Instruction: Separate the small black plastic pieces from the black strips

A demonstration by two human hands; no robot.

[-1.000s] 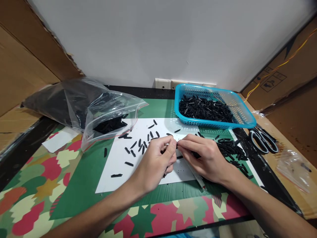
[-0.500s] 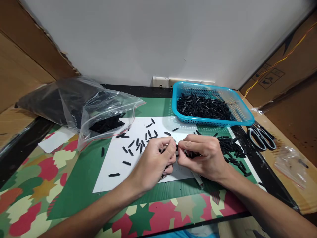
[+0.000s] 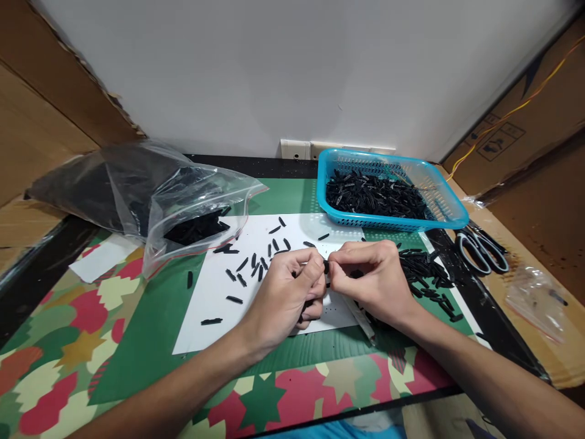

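Both hands meet over the white paper (image 3: pixel 196 335). My left hand (image 3: pixel 292 286) is closed around several small black pieces, partly hidden in its curled fingers. One small black piece (image 3: pixel 326 266) shows between the two hands, pinched at its other end by the thumb and forefinger of my right hand (image 3: pixel 370 277). Loose black strips (image 3: pixel 234 299) are scattered over the paper to the left of my hands. A pile of such strips (image 3: pixel 425 271) lies to the right. A thin pale stick-like thing (image 3: pixel 363 323) extends from under my right hand.
A blue basket (image 3: pixel 393 222) of black pieces stands at the back right. An open zip bag (image 3: pixel 196 195) with black contents lies at the left. Scissors (image 3: pixel 482 251) and a small clear bag (image 3: pixel 537 299) rest on cardboard at the right. Sockets (image 3: pixel 296 149) line the wall.
My right hand has turned slightly, its knuckles a little higher, and more of the pale stick shows below it. The left hand stays nearly in place.
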